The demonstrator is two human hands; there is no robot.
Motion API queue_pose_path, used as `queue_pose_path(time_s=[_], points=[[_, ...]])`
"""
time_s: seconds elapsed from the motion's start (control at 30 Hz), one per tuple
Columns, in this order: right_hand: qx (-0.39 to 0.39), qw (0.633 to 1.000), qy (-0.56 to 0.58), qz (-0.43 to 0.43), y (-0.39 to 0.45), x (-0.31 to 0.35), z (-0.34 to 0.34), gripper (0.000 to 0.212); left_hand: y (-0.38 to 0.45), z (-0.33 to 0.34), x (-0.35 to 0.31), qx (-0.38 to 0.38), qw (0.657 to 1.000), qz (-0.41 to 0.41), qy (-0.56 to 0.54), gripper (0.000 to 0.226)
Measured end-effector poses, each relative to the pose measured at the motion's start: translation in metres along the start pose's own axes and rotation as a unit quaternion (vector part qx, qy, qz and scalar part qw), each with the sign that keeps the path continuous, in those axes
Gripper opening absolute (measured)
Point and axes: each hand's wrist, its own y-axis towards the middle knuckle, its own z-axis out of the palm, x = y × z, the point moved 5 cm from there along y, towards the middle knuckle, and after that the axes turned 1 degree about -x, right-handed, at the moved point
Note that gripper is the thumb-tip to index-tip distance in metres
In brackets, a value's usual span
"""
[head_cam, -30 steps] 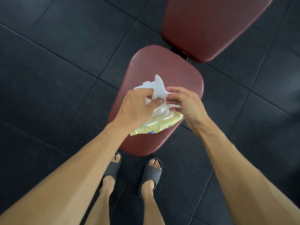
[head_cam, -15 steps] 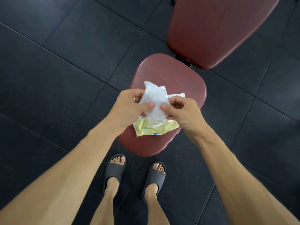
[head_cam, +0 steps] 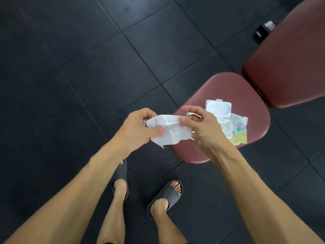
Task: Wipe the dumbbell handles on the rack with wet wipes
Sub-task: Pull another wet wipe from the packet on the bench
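A white wet wipe (head_cam: 169,132) is stretched between my two hands, just left of the bench seat. My left hand (head_cam: 136,130) pinches its left end between thumb and fingers. My right hand (head_cam: 200,125) pinches its upper right edge with thumb and forefinger. The wipes pack (head_cam: 233,124), yellow and white with its white lid flipped open, lies on the dark red bench seat (head_cam: 226,87). No dumbbells or rack are in view.
The bench's dark red back pad (head_cam: 288,64) rises at the upper right, with a small black object (head_cam: 263,31) on the floor beside it. Black rubber floor tiles (head_cam: 88,67) lie all around. My feet in dark slides (head_cam: 165,196) stand below the seat.
The wipe has come free of the pack and been drawn left, now spread between both hands. The view has swung left, so the bench sits further right.
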Motion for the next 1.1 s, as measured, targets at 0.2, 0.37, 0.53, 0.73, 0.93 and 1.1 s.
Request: queue_pose_path(time_s=[0.2,0.37,0.53,0.73,0.93,1.1], points=[[0.084,0.995,-0.040,-0.032,-0.022,0.002,0.096,0.029,-0.063,-0.088,0.043,-0.157,0.975,0.003,-0.154,0.041],[0.148,0.970,-0.175,-0.077,-0.052,-0.010,0.197,0.020,-0.127,-0.162,0.094,-0.250,0.951,0.033,-0.179,0.034],[0.205,0.945,-0.244,-0.079,-0.097,-0.033,0.308,0.021,-0.201,-0.248,0.162,-0.367,0.915,0.031,-0.162,0.019],[0.334,0.829,-0.419,-0.159,-0.176,-0.072,0.463,0.016,-0.310,-0.340,0.251,-0.354,0.925,-0.040,-0.134,0.038],[0.377,0.766,-0.458,-0.249,-0.253,-0.111,0.600,0.016,-0.411,-0.409,0.330,-0.473,0.867,-0.126,-0.094,0.011],[0.459,0.691,-0.457,-0.321,-0.327,-0.160,0.686,0.009,-0.462,-0.437,0.376,-0.519,0.811,-0.141,-0.229,0.037]])
